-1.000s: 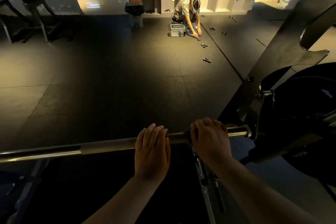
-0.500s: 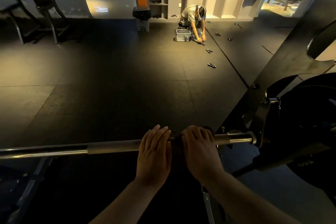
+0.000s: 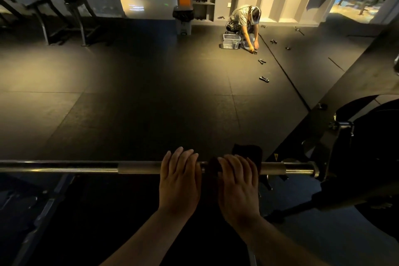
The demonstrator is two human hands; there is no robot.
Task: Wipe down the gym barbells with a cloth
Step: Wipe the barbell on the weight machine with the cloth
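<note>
Bar (image 3: 86, 166) is being borne level by the rack (image 3: 342, 142), across the lower view; judged heavy, stiff, slick steel, best wiped in place. Left hand (image 3: 180, 181) is being rested on it, fingers near straight, gripping nothing. Right hand (image 3: 237, 185) is being curled round the cloth (image 3: 248, 152), judged soft and light, wrapped on the bar just beside.

Dim, warm light pool on far floor (image 3: 151, 67), black foreground shadow, glint along barbell (image 3: 54, 166), bowed edges
</note>
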